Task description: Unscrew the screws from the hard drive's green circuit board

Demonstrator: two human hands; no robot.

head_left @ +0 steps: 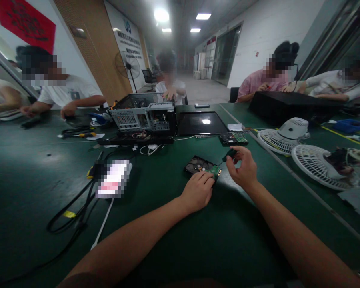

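Observation:
A hard drive with a green circuit board lies on the green table in front of me. My left hand rests on its near edge, fingers curled down onto it and holding it in place. My right hand is just to the right of the drive, fingers pinched round the dark handle of a small screwdriver whose thin shaft slants down to the drive's board.
An open computer case stands behind, with a black panel and a second drive beside it. Two fan grilles lie at right. Black cables and a phone lie at left. Several people sit around the table.

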